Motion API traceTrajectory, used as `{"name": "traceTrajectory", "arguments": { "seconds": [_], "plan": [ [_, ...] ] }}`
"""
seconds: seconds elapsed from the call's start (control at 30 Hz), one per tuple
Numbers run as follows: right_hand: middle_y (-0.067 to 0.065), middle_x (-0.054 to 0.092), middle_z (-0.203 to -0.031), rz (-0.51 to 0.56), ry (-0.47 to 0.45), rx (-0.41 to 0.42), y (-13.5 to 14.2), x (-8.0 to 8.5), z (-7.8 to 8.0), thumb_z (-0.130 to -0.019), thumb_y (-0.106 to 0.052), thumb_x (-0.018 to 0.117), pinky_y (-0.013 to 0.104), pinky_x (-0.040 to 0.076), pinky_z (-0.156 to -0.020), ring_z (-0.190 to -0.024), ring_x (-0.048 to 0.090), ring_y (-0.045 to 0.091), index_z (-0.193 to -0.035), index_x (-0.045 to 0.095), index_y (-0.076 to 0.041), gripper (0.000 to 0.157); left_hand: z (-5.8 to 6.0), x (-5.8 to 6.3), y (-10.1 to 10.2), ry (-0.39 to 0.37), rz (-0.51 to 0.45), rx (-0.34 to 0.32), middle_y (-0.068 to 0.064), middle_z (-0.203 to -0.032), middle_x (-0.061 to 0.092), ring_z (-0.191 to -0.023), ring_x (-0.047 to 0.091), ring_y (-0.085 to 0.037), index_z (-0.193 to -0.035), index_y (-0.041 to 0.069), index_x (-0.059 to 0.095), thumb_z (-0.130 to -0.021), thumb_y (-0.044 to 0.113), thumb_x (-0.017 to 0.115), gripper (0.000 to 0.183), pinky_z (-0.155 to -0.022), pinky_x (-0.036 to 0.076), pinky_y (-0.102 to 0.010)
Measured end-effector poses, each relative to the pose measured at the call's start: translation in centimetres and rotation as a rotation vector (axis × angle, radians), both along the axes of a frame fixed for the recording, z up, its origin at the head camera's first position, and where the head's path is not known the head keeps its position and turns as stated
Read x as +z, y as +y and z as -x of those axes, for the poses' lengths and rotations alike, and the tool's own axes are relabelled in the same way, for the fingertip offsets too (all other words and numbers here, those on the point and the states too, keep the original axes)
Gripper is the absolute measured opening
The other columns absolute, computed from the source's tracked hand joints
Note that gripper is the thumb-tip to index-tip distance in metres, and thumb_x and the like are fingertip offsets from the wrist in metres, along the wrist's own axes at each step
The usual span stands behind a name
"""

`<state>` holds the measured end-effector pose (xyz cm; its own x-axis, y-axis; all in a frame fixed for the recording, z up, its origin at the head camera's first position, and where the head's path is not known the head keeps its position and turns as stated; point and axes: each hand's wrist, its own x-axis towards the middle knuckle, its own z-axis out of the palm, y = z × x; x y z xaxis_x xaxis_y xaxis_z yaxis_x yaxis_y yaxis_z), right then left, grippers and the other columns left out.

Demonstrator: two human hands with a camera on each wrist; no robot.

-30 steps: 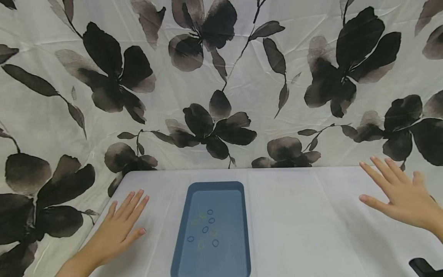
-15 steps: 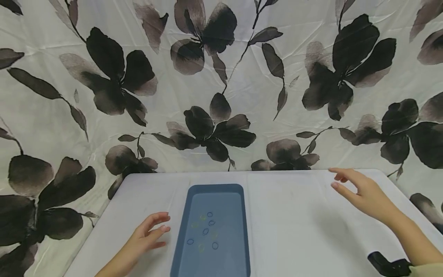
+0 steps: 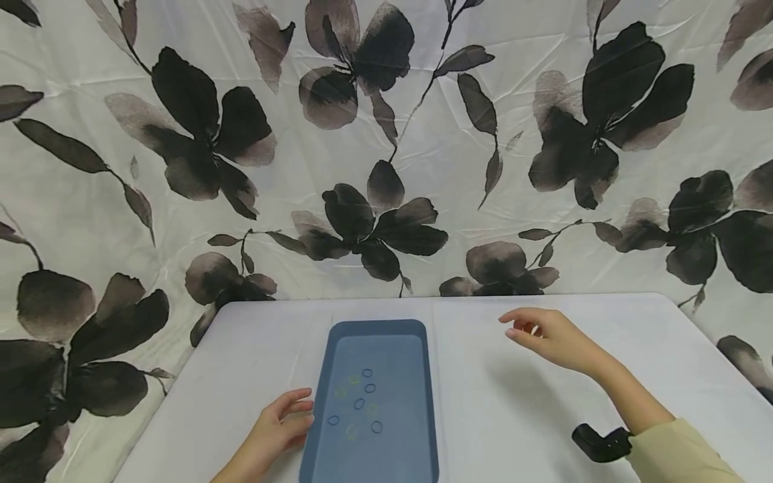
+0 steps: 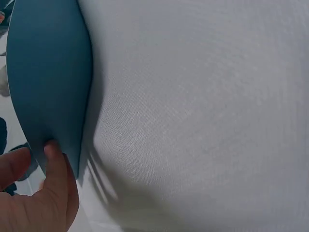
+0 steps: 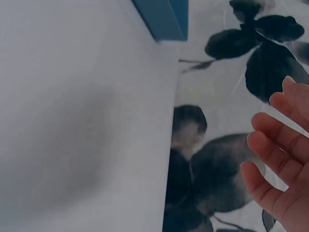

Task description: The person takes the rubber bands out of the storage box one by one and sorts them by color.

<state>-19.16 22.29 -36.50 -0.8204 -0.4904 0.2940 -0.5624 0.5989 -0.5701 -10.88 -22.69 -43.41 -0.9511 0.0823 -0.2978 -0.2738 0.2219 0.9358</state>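
A blue rectangular tray rests on the white table. Small thin dark-blue rings and pale yellow rings lie scattered on its bottom. My left hand is at the tray's left edge, fingers slightly bent. In the left wrist view, a fingertip meets the outer wall of the tray, and the thumb is by the rim. Over the table, right of the tray, my right hand hovers with loosely bent fingers and holds nothing.
The white table reaches back to a floral cloth hanging behind it. A black wrist device is at the right sleeve. The right wrist view catches a corner of the tray at the top.
Both hands have moved inward from the table's sides, their spread fingers now bent. The left hand has come up to the tray's edge; the right has come closer to the tray. The rings have not moved.
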Motion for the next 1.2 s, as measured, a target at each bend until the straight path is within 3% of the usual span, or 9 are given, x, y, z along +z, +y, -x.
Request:
{"name": "traceTrajectory", "arguments": {
  "seconds": [0.13, 0.53, 0.8, 1.0, 1.2],
  "plan": [
    [-0.004, 0.060, -0.079, 0.015, -0.070, 0.055, -1.8, -0.5, 0.6, -0.090, -0.016, 0.061, 0.024, 0.047, -0.059, -0.069, 0.052, 0.006, -0.108, 0.065, -0.006, 0.021, 0.1, -0.2, -0.1, -0.002, -0.011, -0.035, -0.027, -0.123, 0.049, -0.095, 0.060, -0.023, -0.133, -0.013, 0.034, -0.085, 0.003, 0.057, 0.056, -0.077, 0.052, -0.040],
    [-0.005, 0.061, -0.078, 0.061, -0.161, 0.198, -7.6, -2.5, 2.1, -0.088, -0.010, 0.063, 0.025, 0.048, -0.060, -0.069, 0.055, 0.006, -0.104, 0.067, -0.005, 0.018, 0.2, 0.0, 0.8, -0.032, -0.021, 0.080, -0.024, -0.120, 0.051, -0.090, 0.060, -0.021, -0.131, -0.011, 0.039, -0.080, -0.007, 0.057, 0.054, -0.076, 0.052, -0.039],
    [0.000, 0.065, -0.079, 0.087, -0.313, 0.261, -11.2, -2.3, 3.1, -0.085, -0.008, 0.065, 0.024, 0.050, -0.066, -0.070, 0.058, 0.008, -0.104, 0.067, -0.002, 0.020, 0.2, 0.1, 0.8, -0.040, -0.034, 0.085, -0.024, -0.119, 0.051, -0.087, 0.061, -0.021, -0.131, -0.012, 0.039, -0.079, -0.009, 0.057, 0.055, -0.074, 0.053, -0.038],
    [0.004, 0.063, -0.070, 0.073, -0.408, 0.229, -14.2, -2.2, 3.8, -0.083, -0.007, 0.066, 0.025, 0.047, -0.059, -0.063, 0.055, 0.010, -0.101, 0.068, 0.001, 0.020, 0.3, 0.1, 1.0, -0.043, -0.043, 0.130, -0.023, -0.117, 0.053, -0.087, 0.061, -0.021, -0.130, -0.011, 0.042, -0.077, -0.011, 0.058, 0.055, -0.075, 0.053, -0.039],
    [0.000, 0.058, -0.062, 0.109, -0.487, 0.088, -17.3, -2.9, 3.8, -0.078, 0.000, 0.069, 0.023, 0.047, -0.053, -0.054, 0.050, 0.009, -0.096, 0.067, 0.006, 0.019, 0.2, 0.2, 1.1, -0.033, -0.047, 0.148, -0.022, -0.115, 0.054, -0.088, 0.061, -0.021, -0.128, -0.011, 0.042, -0.075, -0.012, 0.059, 0.056, -0.075, 0.053, -0.039]
  ]
}}
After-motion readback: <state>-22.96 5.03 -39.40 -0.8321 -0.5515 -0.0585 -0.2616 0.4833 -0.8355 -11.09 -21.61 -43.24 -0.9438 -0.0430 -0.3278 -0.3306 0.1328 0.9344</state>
